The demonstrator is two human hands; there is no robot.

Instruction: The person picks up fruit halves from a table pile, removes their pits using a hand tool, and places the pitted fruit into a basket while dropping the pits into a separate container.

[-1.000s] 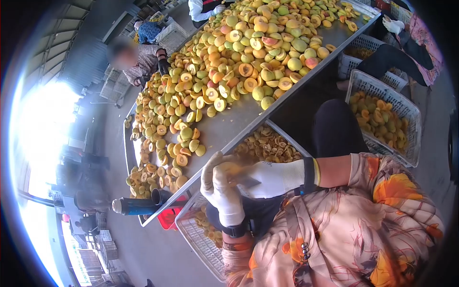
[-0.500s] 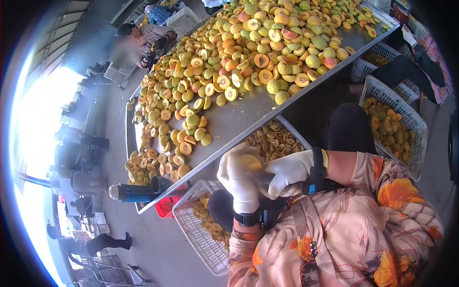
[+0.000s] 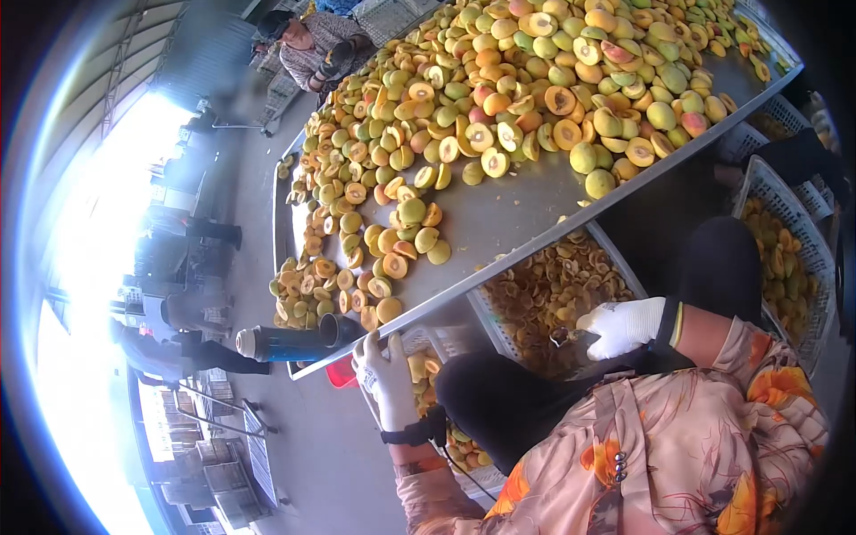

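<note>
My left hand [image 3: 385, 379], in a white glove, is at the table's near edge with its fingers apart; I see nothing in it. Beneath it stands a white basket [image 3: 437, 339] of peach pieces. My right hand [image 3: 624, 328], also gloved, is closed around a small tool with a rounded metal tip [image 3: 559, 336]. This tip hangs over a crate of brownish peach scraps [image 3: 544, 285]. Across the metal table [image 3: 526, 201] lies a large heap of yellow-green peach halves [image 3: 446, 143], many with the cut face up.
A blue flask [image 3: 276, 344] and a dark cup [image 3: 339, 330] are by the table's left corner, above a red container [image 3: 342, 371]. To the right stands another basket of peach halves [image 3: 776, 259]. A co-worker [image 3: 312, 49] works across the table. Other people and carts are further left.
My hands were together around a peach piece; now they are apart. The left moved left to the table edge without the piece, the right moved right with the tool. The view shifted.
</note>
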